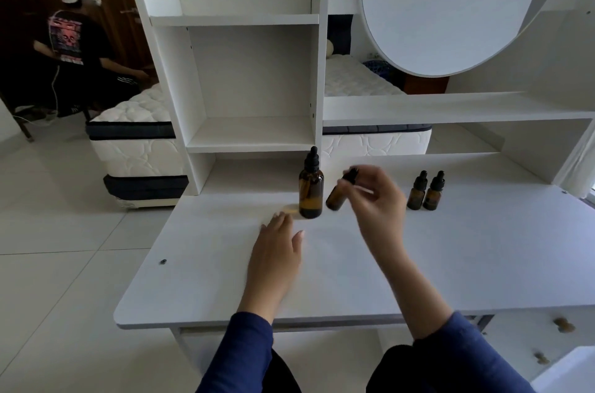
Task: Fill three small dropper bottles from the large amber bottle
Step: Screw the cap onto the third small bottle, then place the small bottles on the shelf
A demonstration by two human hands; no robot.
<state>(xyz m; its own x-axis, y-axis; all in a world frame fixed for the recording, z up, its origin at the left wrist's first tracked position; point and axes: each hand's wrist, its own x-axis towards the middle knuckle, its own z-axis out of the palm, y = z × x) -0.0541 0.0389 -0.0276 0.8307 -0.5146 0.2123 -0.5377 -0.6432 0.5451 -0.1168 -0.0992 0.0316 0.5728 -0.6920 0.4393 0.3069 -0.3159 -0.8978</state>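
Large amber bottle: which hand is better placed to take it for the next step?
Left. The left hand lies free on the desk beside the large amber bottle; the right hand already holds a small dropper bottle.

Both arms wear dark navy-blue long sleeves — plain fabric, no print, logo or buttons visible. Left sleeve (244, 354) ends approx. at the wrist w/ a straight cuff edge; right sleeve (463, 350) sits pushed further up, so more forearm is bare on that side. Cloth shows soft folds, esp. near the right cuff. Left hand (277, 248) and right hand (375, 196) are bare — no gloves, rings, watch or bands seen. Nails short, pale, one visible on the left thumb. Right hand is motion-blurred, so finer detail can't be told. Lap below: dark, near-black trousers (428, 370).
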